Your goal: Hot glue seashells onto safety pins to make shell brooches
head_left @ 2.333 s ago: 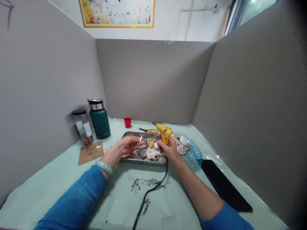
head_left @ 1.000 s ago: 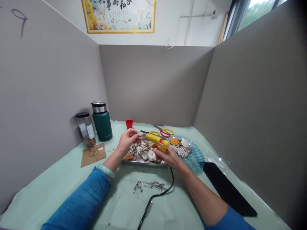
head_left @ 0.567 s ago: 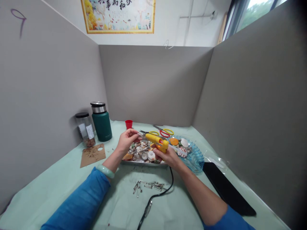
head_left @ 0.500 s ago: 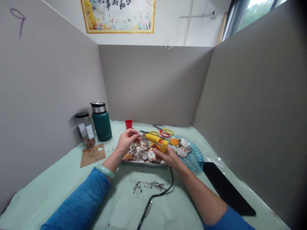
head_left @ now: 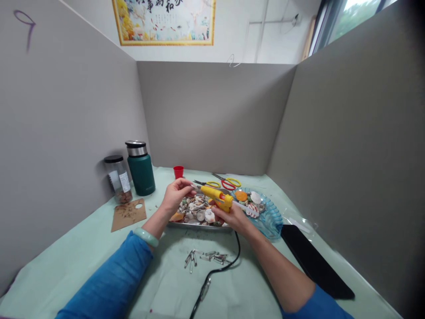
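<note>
My right hand [head_left: 232, 216] is wrapped round a yellow hot glue gun [head_left: 215, 196], its nozzle pointing left and a pale glue stick showing at its back. At the nozzle tip, my left hand [head_left: 175, 195] pinches a small pale piece, too small to name. Both hands are over a metal tray [head_left: 199, 227] heaped with shells [head_left: 201, 215]. A black cord [head_left: 216, 271] runs down from the glue gun towards me. Several small metal pins or clips [head_left: 190, 258] lie on the green cloth in front of the tray.
A blue scalloped plate [head_left: 274, 221] with shells stands right of the tray, beside a black slab [head_left: 315, 261]. Behind lie yellow scissors [head_left: 212, 184], red-and-yellow scissors [head_left: 229, 182] and a red cup [head_left: 178, 172]. Left are a green flask [head_left: 141, 175], a jar [head_left: 117, 177] and brown card [head_left: 128, 215].
</note>
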Action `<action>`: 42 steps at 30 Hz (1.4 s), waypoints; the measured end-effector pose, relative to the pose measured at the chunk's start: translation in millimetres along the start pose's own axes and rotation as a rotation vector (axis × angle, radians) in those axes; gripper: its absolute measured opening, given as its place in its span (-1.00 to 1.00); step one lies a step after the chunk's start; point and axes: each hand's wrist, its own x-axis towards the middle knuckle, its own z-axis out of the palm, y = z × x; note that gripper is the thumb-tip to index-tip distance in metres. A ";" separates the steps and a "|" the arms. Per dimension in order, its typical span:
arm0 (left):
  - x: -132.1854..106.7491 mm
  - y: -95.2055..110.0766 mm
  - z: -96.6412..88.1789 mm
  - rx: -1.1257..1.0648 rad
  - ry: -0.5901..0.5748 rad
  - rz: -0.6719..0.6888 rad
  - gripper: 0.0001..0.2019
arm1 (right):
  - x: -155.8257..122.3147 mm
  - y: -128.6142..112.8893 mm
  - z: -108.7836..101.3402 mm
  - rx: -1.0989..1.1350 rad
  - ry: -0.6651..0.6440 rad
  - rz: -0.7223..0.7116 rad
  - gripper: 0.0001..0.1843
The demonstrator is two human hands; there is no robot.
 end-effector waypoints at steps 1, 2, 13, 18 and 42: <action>-0.1 -0.2 0.0 -0.001 -0.001 -0.001 -0.79 | 0.0 0.0 0.1 0.000 -0.001 0.000 -0.60; -0.2 -0.3 0.0 -0.002 -0.001 -0.002 -0.79 | 0.0 -0.1 0.2 0.000 -0.003 0.001 -0.60; -0.7 0.2 1.9 -0.022 0.026 -0.023 -0.78 | 0.0 0.2 0.0 -0.013 0.006 0.013 -0.64; -1.9 0.0 4.0 -0.024 0.030 -0.025 -0.79 | 0.8 4.2 0.2 -0.019 0.006 0.006 -0.63; -3.4 0.9 5.3 -0.039 0.045 -0.019 -0.81 | 1.0 6.8 0.2 -0.041 0.001 -0.006 -0.63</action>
